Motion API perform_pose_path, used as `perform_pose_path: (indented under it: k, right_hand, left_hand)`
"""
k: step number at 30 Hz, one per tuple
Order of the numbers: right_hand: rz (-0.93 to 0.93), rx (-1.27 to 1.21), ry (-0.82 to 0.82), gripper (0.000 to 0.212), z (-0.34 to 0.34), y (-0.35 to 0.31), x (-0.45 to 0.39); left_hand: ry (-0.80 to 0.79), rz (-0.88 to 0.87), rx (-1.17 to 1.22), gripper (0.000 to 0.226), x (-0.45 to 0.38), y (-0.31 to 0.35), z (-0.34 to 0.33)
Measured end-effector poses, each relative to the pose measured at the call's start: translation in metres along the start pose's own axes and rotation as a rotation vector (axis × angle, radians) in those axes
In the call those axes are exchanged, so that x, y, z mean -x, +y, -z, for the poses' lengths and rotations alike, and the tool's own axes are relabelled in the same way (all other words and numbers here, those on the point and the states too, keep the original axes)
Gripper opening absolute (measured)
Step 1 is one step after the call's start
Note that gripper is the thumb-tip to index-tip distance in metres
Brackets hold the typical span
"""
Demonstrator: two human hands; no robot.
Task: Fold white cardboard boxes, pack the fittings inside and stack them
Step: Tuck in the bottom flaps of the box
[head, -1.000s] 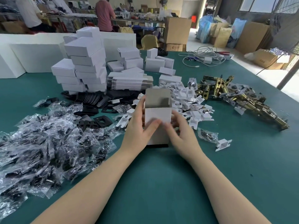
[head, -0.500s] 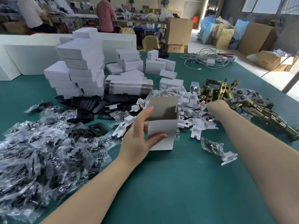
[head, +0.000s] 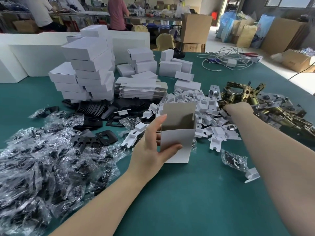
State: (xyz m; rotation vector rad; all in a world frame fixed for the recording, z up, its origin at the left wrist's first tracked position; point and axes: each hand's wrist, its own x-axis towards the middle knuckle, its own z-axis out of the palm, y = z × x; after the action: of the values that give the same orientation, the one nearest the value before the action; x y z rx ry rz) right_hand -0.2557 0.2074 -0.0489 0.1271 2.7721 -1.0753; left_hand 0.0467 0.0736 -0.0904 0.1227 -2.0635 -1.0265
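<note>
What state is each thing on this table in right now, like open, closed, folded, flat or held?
Box in hand: upright, top open, held.
Left hand: grips that box's side.
Right hand: reaching into the brass fittings; fingers hidden.
Finished boxes: closed, stacked.
Flat blanks: unfolded, piled.
White inserts: loose heap.
Bagged black parts: sealed in clear bags, heaped.

Setting: packing workshop or small warehouse floor. Landmark is a large green-covered work table (head: 196, 193). On it: stacks of folded white boxes (head: 90, 68) at the far left, flat box blanks (head: 139, 90) just right of them, brass latch fittings (head: 265, 106) at the right edge, bagged black parts (head: 42, 159) near left. Beyond the table: brown cartons (head: 196, 28), cluttered benches with two workers (head: 117, 12).
</note>
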Motion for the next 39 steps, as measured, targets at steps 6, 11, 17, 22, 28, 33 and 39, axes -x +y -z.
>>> perform_pose_path:
  k: [6, 11, 17, 22, 28, 33, 39]
  right_hand:
    - [-0.029, -0.181, 0.020, 0.028, 0.001, 0.000, 0.000]
    - [-0.079, -0.312, 0.216, 0.047, 0.025, -0.017, 0.011]
    - [0.447, 0.125, 0.282, 0.023, 0.088, -0.049, 0.051]
    - [0.934, 0.219, 0.191, 0.027, 0.142, -0.083, 0.124]
    - [1.156, 0.024, -0.402, 0.024, 0.162, -0.085, 0.215]
    - [1.406, 0.504, -0.241, 0.020, 0.142, -0.096, 0.232]
    - [1.482, 0.691, -0.161, 0.023, 0.124, -0.105, 0.227]
  left_hand:
    - [0.014, -0.001, 0.001, 0.074, 0.001, -0.004, -0.001]
    - [0.029, -0.029, 0.003, 0.063, 0.002, -0.001, 0.000]
    - [0.015, -0.052, 0.046, 0.042, 0.002, 0.001, 0.002]
    - [0.007, -0.063, 0.020, 0.044, 0.000, 0.003, 0.002]
    - [0.008, -0.057, 0.031, 0.053, -0.002, 0.005, 0.007]
    - [-0.030, -0.039, 0.029, 0.059, -0.001, 0.004, 0.014]
    - [-0.120, 0.159, 0.075, 0.062, -0.004, 0.001, 0.014]
